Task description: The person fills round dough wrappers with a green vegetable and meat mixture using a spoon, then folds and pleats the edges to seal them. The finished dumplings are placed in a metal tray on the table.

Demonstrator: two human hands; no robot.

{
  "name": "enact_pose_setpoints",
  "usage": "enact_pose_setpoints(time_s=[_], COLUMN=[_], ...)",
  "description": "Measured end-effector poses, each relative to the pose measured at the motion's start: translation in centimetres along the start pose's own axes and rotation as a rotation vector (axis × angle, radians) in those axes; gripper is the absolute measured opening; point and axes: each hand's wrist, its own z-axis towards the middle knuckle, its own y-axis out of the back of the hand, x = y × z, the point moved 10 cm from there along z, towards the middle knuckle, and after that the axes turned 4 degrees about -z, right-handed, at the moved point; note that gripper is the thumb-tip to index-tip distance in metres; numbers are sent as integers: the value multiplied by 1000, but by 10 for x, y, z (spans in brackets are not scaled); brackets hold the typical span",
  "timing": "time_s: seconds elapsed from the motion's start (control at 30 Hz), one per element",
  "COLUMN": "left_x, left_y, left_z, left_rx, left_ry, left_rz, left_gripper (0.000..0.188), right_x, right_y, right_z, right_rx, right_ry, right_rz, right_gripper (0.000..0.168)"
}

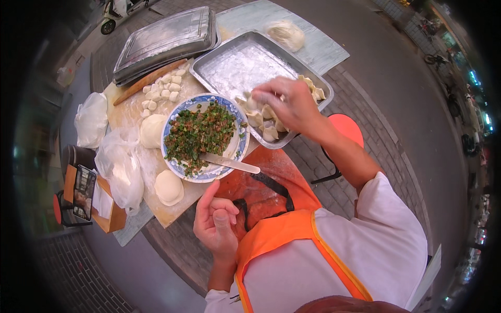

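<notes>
My right hand [287,101], slightly blurred, is over the near side of a floured metal tray [238,62]. Its fingertips pinch a pale folded dumpling [250,102]. Several more dumplings [269,133] lie under and around this hand. My left hand [217,223] holds nothing, its index finger extended and the others loosely curled, just below a blue-rimmed plate [243,146]. Chopped green and brown filling [199,133] is heaped on that plate. A flat metal spatula [231,162] rests in it, handle over the rim. Left of the plate's lower edge sits a stack of round dough wrappers [169,187].
Small dough pieces [164,88] lie beside a wooden rolling pin [148,82]. Covered metal trays [168,39] stand behind. Plastic bags [121,168], a wooden box [111,219] and a phone [84,191] occupy the left side. Wrapped dough [286,35] sits at the far end. A red stool [344,129] is at right.
</notes>
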Motion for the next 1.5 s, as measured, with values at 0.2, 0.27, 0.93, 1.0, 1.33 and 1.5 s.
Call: enact_pose_setpoints(time_s=[0.2, 0.27, 0.93, 1.0, 1.33, 1.5], left_x=[-4, -5, -47, -50, -44, -46], left_y=[10, 24, 131, 136, 146, 137], left_z=[-10, -13, 40, 40, 51, 54], left_rx=[-39, -103, -461, -475, -511, -462], left_ry=[18, -10, -241, -216, -193, -246], left_rz=[89, 106, 1362, 1350, 1222, 1155], left_gripper=[52, 50, 29, 24, 11, 10], right_x=[-55, -58, 33, 43, 54, 62], right_y=[-41, -42, -7, -8, -25, -32], right_z=[20, 20, -22, -27, -52, -59], right_rx=[169, 170, 20, 24, 180, 190], right_ry=[-55, -70, 88, 96, 36, 97], right_rz=[-289, -303, -295, -254, -85, -95], right_gripper=[19, 19, 31, 31, 33, 31])
